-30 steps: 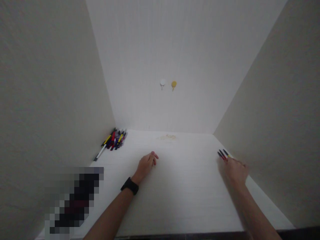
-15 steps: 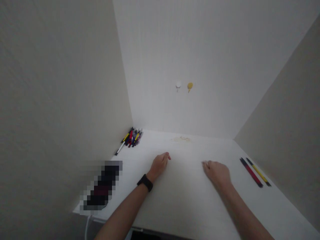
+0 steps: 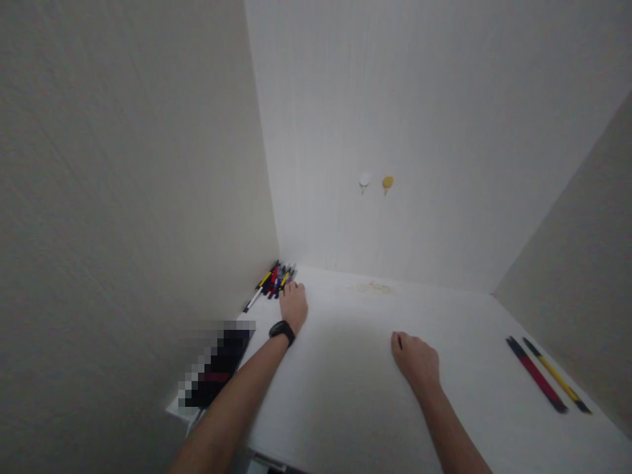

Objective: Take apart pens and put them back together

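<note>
A heap of coloured pens (image 3: 274, 282) lies in the far left corner of the white table (image 3: 355, 395). My left hand (image 3: 293, 305), with a black watch on its wrist, reaches to that heap and its fingertips touch the pens; whether they grip one is hidden. My right hand (image 3: 416, 361) rests on the table's middle with its fingers curled under, nothing visible in it. Two pens lie side by side at the right: a red and black pen (image 3: 536, 374) and a yellow and black pen (image 3: 557, 375).
Walls close in the table on the left, back and right. Two small hooks, white (image 3: 364, 182) and yellow (image 3: 388, 183), are stuck on the back wall. A dark blurred object (image 3: 217, 362) lies at the table's near left edge. A faint stain (image 3: 371, 288) marks the far table.
My left hand has moved from the table's middle to the pen heap in the corner. My right hand left the two pens at the right and drew back to the middle.
</note>
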A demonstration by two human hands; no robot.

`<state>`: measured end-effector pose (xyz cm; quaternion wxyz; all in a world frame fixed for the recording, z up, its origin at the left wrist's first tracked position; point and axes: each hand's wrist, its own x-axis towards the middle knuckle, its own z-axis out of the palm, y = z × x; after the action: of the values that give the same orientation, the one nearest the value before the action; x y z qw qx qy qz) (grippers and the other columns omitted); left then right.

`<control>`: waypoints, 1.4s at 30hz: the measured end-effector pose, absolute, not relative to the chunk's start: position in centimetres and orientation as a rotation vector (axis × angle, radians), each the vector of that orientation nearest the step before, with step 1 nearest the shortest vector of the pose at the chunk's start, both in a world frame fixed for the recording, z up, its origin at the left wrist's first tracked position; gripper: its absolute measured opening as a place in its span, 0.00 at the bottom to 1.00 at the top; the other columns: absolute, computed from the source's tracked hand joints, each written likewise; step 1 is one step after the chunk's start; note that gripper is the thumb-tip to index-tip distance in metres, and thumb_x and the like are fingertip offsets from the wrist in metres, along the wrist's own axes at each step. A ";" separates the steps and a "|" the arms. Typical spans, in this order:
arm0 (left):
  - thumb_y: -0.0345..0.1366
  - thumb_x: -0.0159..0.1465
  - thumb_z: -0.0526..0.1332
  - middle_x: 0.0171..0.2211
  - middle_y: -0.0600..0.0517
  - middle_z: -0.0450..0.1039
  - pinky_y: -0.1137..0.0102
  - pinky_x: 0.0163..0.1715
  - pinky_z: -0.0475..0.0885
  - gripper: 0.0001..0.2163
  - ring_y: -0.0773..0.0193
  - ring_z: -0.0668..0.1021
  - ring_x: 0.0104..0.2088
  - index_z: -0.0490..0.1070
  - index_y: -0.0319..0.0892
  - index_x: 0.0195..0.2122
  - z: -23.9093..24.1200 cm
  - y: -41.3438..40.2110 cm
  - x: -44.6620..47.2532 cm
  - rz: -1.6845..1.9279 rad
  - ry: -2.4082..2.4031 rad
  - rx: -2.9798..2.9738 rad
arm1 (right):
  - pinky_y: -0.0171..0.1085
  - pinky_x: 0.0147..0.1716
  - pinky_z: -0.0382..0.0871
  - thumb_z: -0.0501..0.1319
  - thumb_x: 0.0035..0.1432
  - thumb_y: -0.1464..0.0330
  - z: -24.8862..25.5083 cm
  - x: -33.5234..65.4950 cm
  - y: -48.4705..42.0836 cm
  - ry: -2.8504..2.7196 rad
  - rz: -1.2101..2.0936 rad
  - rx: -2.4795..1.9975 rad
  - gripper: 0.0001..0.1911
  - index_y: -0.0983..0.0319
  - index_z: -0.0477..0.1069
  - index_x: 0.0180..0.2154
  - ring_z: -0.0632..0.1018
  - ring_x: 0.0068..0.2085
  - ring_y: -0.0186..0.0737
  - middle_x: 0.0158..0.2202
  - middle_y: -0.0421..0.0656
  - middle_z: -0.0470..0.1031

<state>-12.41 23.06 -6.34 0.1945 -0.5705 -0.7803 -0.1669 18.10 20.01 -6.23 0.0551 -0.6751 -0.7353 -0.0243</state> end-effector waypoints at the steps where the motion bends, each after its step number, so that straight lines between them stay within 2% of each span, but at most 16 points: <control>1: 0.28 0.66 0.45 0.47 0.40 0.66 0.59 0.46 0.61 0.14 0.51 0.67 0.47 0.68 0.38 0.45 -6.2 23.4 -13.1 -0.451 -2.191 -1.561 | 0.39 0.32 0.67 0.43 0.66 0.62 -6.2 18.1 20.1 -2.238 -0.060 -2.045 0.24 0.62 0.76 0.37 0.81 0.35 0.47 0.34 0.51 0.80; 4: 0.27 0.65 0.45 0.48 0.38 0.66 0.57 0.45 0.61 0.16 0.49 0.67 0.48 0.67 0.37 0.49 -6.0 24.4 -14.7 -0.413 -2.269 -1.393 | 0.39 0.32 0.67 0.43 0.66 0.63 -6.2 18.3 20.3 -2.243 -0.036 -2.029 0.24 0.62 0.76 0.36 0.81 0.35 0.47 0.34 0.51 0.80; 15: 0.27 0.67 0.42 0.44 0.39 0.66 0.57 0.43 0.62 0.15 0.49 0.68 0.45 0.66 0.35 0.46 -6.8 26.1 -15.5 -0.393 -2.302 -1.218 | 0.40 0.31 0.66 0.43 0.66 0.62 -6.2 18.8 20.7 -2.235 0.043 -2.024 0.24 0.60 0.76 0.36 0.80 0.35 0.48 0.35 0.50 0.80; 20: 0.29 0.68 0.40 0.42 0.38 0.66 0.59 0.41 0.63 0.16 0.50 0.68 0.44 0.66 0.34 0.44 -6.4 25.8 -15.1 -0.460 -2.263 -1.181 | 0.39 0.31 0.66 0.43 0.66 0.61 -6.3 18.8 20.8 -2.238 0.039 -2.005 0.24 0.60 0.76 0.35 0.80 0.36 0.47 0.35 0.50 0.80; 26: 0.29 0.68 0.42 0.44 0.36 0.66 0.57 0.44 0.63 0.16 0.49 0.68 0.45 0.67 0.31 0.45 -6.4 25.7 -15.1 -0.648 -2.235 -1.170 | 0.39 0.32 0.65 0.43 0.66 0.62 -6.0 18.7 20.6 -2.235 0.044 -2.000 0.24 0.60 0.76 0.35 0.80 0.36 0.47 0.35 0.50 0.80; 30: 0.25 0.65 0.45 0.45 0.36 0.65 0.56 0.47 0.62 0.15 0.50 0.67 0.47 0.67 0.30 0.47 -6.4 24.7 -14.6 -0.810 -2.130 -1.313 | 0.39 0.32 0.65 0.43 0.66 0.62 -6.1 18.7 20.5 -2.237 0.030 -1.995 0.24 0.60 0.76 0.35 0.80 0.36 0.47 0.35 0.50 0.80; 35: 0.18 0.59 0.46 0.43 0.39 0.66 0.56 0.49 0.62 0.15 0.52 0.65 0.48 0.67 0.33 0.42 -6.7 22.9 -12.8 -0.956 -1.932 -1.561 | 0.38 0.31 0.63 0.42 0.66 0.61 -6.6 18.7 20.6 -2.227 0.033 -1.928 0.23 0.61 0.74 0.36 0.79 0.34 0.47 0.34 0.50 0.79; 38: 0.18 0.58 0.46 0.40 0.44 0.65 0.58 0.46 0.63 0.14 0.56 0.66 0.43 0.65 0.37 0.38 -7.0 21.6 -10.8 -1.217 -1.810 -1.653 | 0.38 0.31 0.62 0.43 0.65 0.60 -7.0 18.1 20.6 -2.174 0.201 -1.758 0.22 0.60 0.73 0.36 0.78 0.33 0.45 0.33 0.47 0.78; 42: 0.19 0.61 0.45 0.37 0.47 0.64 0.62 0.42 0.65 0.12 0.59 0.67 0.39 0.63 0.41 0.35 -7.4 19.3 -6.9 -1.502 -1.735 -1.812 | 0.35 0.29 0.61 0.46 0.63 0.56 -7.7 16.3 20.6 -1.905 0.775 -1.316 0.21 0.60 0.71 0.35 0.71 0.28 0.39 0.24 0.41 0.70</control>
<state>-6.87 19.29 -7.36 0.1087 -0.6160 -0.5899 -0.5106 16.25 20.57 -7.67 0.3428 -0.5062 -0.7330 0.2983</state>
